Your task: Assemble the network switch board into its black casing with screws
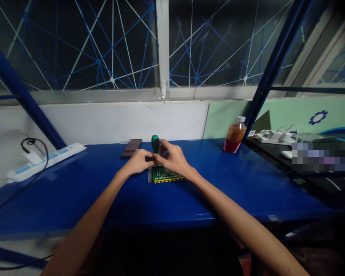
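Your right hand is curled around the lower part of a green-handled screwdriver, which stands upright with its dark cap on top; the fingers close on the shaft just below the handle. Your left hand comes in from the other side, its fingertips pinched together right at the base of the tool, touching your right hand's fingers; what it grips there, if anything, is too small to tell. Both hands rest over the far edge of a green circuit board that lies flat on the blue table, with a yellow strip along its near edge and rows of pale connectors on its face. The screwdriver's tip is hidden behind your fingers, so where it meets the board cannot be told.

Just beyond your left hand a dark phone lies flat on the table. Well off to the right stands a bottle of amber liquid with a white cap. At the far left a white power strip lies near the wall with a black cable plugged in.
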